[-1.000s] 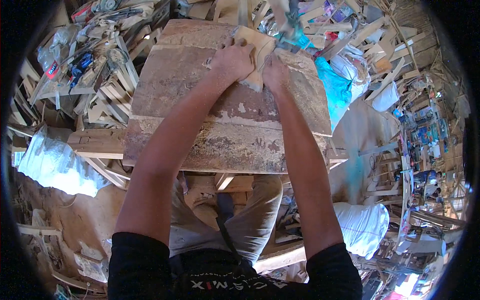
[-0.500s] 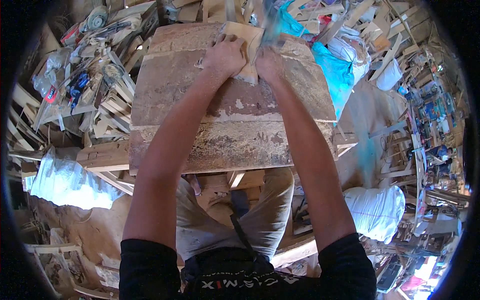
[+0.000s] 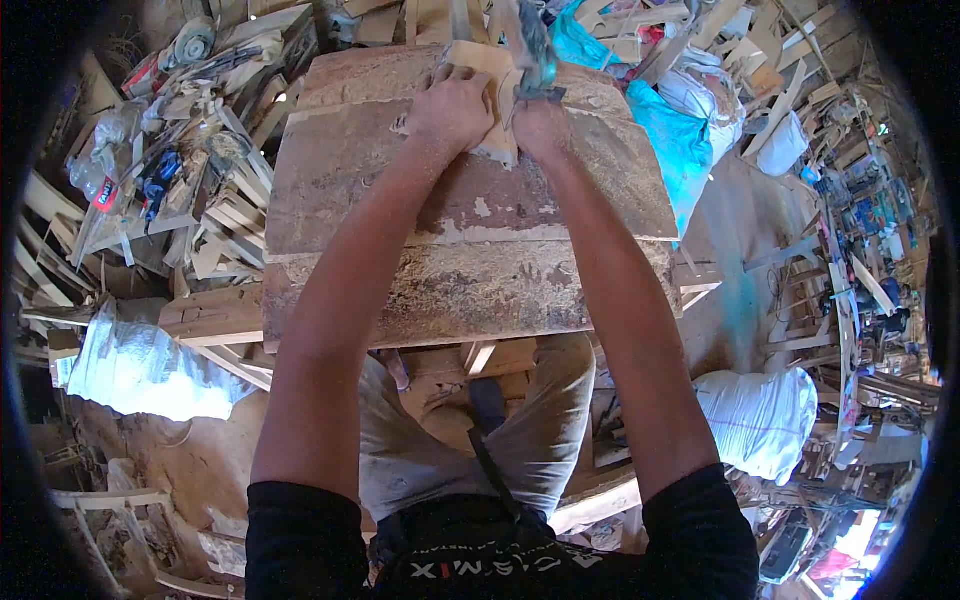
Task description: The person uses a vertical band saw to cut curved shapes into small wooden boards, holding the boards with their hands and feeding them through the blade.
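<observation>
My left hand presses on a pale wooden board, its fingers curled over the surface. The board lies at the far edge of a worn plank worktop, with a dark curved line near its right side. Beside that right edge, my right hand is closed round the near end of what looks like a hand saw. The saw's grey, blade-like part stretches away from me and is smeared by motion. My right hand hides most of its handle.
Wood offcuts pile up left of the worktop, with a plastic bottle among them. A turquoise bag hangs close to the worktop's right edge. A white sack stands at the lower right, and a pale plastic sheet drapes at the left.
The saw beside the board has shifted and looks less blurred than before. My left hand stays on the board, and the whole view has moved slightly.
</observation>
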The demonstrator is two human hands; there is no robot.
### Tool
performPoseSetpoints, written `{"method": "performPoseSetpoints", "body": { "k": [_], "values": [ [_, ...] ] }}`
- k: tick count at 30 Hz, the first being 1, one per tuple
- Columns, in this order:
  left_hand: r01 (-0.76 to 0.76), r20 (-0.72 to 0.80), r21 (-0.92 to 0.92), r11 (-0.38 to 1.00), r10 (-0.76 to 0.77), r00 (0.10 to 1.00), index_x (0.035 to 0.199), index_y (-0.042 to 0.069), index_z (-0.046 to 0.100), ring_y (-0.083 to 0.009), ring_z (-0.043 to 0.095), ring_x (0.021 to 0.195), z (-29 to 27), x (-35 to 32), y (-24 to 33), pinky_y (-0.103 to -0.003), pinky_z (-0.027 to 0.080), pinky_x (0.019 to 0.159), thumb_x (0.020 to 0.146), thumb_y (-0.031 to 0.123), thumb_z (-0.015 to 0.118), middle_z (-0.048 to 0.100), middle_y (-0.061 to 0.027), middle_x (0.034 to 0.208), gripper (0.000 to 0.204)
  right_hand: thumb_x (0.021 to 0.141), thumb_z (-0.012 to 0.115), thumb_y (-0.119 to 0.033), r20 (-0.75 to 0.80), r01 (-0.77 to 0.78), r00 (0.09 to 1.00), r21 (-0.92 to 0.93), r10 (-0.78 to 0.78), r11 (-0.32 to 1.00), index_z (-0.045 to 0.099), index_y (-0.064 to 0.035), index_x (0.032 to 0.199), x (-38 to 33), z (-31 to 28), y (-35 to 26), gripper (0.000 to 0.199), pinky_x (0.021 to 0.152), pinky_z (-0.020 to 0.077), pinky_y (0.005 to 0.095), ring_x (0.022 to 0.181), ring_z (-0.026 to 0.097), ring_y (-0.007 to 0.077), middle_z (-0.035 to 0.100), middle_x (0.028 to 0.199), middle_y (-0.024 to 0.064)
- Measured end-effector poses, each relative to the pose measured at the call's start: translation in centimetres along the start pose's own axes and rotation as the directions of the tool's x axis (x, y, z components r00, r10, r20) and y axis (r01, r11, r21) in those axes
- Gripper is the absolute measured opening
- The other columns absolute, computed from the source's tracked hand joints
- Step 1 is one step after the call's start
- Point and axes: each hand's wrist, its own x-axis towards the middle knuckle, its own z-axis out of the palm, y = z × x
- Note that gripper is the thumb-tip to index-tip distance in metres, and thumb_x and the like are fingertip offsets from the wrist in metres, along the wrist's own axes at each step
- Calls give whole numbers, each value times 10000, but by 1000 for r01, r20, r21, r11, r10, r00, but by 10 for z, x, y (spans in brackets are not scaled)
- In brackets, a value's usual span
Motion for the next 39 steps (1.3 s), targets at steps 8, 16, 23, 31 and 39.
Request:
{"method": "performPoseSetpoints", "body": {
  "k": [8, 16, 23, 31, 39],
  "values": [
    [-14, 0, 18, 1000, 14, 1000, 1353, 136, 647, -352, 554, 1355, -3, 1, 4, -533, 436, 1144, 986, 295, 531, 632, -148, 1393, 416, 1042, 424, -299, 88, -22, 996, -76, 28, 997, 689, 39, 1189, 5, 0, 6, 454, 1026, 490, 585, 1103, 665, 505, 685, 1196, 317],
    [-60, -7, 36, 998, 60, 998, 1346, 126, 649, -348, 560, 1349, 2, 3, -3, -525, 441, 1137, 984, 282, 538, 637, -159, 1380, 409, 1048, 425, -326, 191, -54, 980, -49, 62, 997, 709, 30, 1151, 0, -16, -11, 467, 1010, 501, 589, 1075, 672, 511, 702, 1146, 317],
    [-56, -24, 52, 997, 58, 998, 1314, 139, 662, -357, 589, 1312, 4, 6, -3, -542, 447, 1123, 990, 301, 534, 659, -152, 1347, 384, 1062, 414, -361, 31, -46, 998, -6, 46, 999, 606, -22, 1335, 7, 4, 3, 476, 1018, 480, 597, 1129, 657, 491, 676, 1232, 301],
    [-40, 12, 60, 997, 39, 999, 1257, 120, 681, -310, 545, 1366, 4, 9, -1, -522, 424, 1152, 990, 313, 520, 633, -126, 1381, 366, 1051, 424, -349, 194, -14, 980, -110, 36, 994, 695, -20, 1212, 9, 3, 5, 455, 974, 519, 601, 1082, 678, 498, 705, 1162, 297],
    [-46, 68, 28, 999, 44, 997, 1243, 110, 685, -318, 546, 1365, 3, 10, -1, -523, 410, 1160, 998, 306, 513, 636, -148, 1369, 358, 1041, 435, -300, 102, -22, 994, -54, 28, 998, 644, -15, 1281, 12, 6, 7, 427, 997, 503, 602, 1100, 668, 497, 691, 1202, 295]
  ]
}}
